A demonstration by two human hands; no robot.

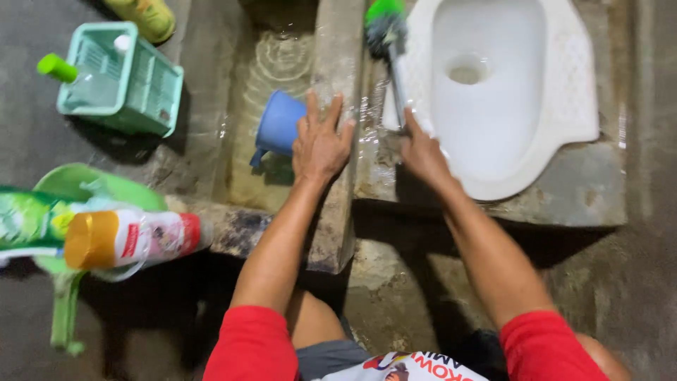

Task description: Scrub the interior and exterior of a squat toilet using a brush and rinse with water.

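My left hand lies flat, fingers spread, on the concrete rim of a water basin, right beside a blue plastic scoop floating in the water. My right hand grips the handle of a toilet brush with a green and dark head. The brush reaches up along the wet left edge of a white squat toilet. Both arms come from red sleeves at the bottom.
A teal plastic basket with a green-capped bottle stands at the upper left. A white bottle with an orange cap and a green pouch lie over a green dipper at the left. Wet concrete floor surrounds everything.
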